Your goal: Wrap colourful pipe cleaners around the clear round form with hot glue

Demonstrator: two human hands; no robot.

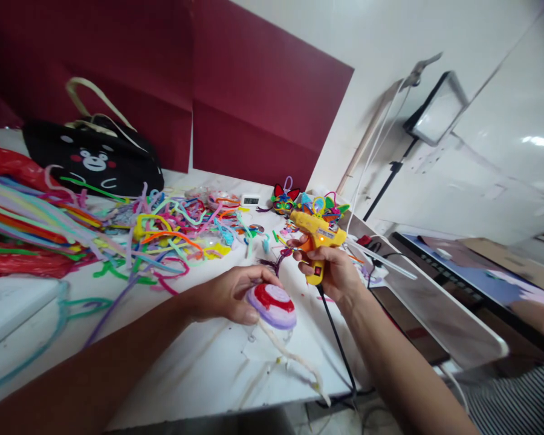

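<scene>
My left hand [236,296] is closed on a rounded piece [272,305] wound in lilac and red fuzzy stems, its lower part clear like plastic. A cream pipe cleaner [294,357] trails from its underside toward the table's front edge. In my right hand [335,269] is a yellow hot glue gun [320,235], gripped by the handle, its nozzle aimed up and to the left. A black cord [335,338] runs down from the handle. The glue gun and the wound piece are apart. Dark purple stems [281,261] lie just beyond my left hand.
Many loose pipe cleaners [176,235] cover the table's left and back. A black bag [93,157] stands behind them. A small digital clock [250,200] and a colourful cat-eared ornament [283,199] are at the back. A phone [408,323] lies right; a lamp [439,109] rises behind.
</scene>
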